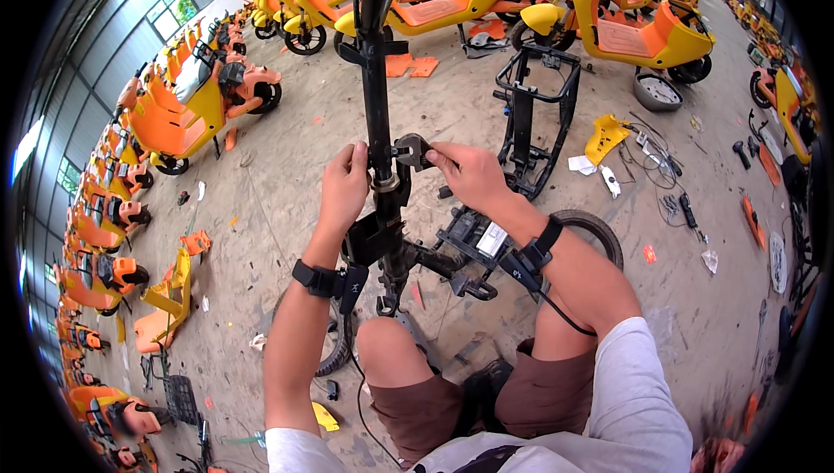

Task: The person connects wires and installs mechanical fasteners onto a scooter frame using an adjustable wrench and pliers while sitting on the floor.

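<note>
In front of me a black steering tube point(375, 99) of a stripped scooter frame stands nearly upright. My left hand point(346, 185) is closed against the tube's left side, just above a metal collar nut point(385, 185). An adjustable wrench point(412, 153) is pinched in my right hand point(469, 174), its jaws pointing left at a small bolt on the tube. Whether the jaws grip the bolt, I cannot tell. Most of the wrench's handle is hidden by my fingers. Below the collar, a black bracket point(372, 242) is fixed to the frame.
Behind my right hand stands a black tubular frame point(569, 91), with a wheel point(599, 234) nearer. Yellow panel pieces point(605, 136), cables point(651, 156) and tools lie on the floor at right. Yellow-orange scooters point(182, 117) line the left and back. A broken yellow body part point(174, 295) lies left.
</note>
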A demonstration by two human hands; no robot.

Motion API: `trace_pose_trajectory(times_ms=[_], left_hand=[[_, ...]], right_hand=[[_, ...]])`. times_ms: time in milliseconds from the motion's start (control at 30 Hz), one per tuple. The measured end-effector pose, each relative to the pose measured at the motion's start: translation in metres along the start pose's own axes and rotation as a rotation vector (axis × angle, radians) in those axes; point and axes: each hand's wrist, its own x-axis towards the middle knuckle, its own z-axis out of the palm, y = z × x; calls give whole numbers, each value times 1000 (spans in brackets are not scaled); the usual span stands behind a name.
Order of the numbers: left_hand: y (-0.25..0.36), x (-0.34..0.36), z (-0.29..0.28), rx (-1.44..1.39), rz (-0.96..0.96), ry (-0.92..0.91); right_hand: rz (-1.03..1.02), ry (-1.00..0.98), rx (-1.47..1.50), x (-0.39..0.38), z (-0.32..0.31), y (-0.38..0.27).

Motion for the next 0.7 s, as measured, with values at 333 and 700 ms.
trace_pose_trajectory(times_ms=[333, 700], left_hand=[[6, -2, 0, -43, -18, -16], [-1, -2, -1, 155, 101, 96]], right_hand=[[616, -515, 331, 32, -27, -17], [162, -139, -31, 1, -25, -5]])
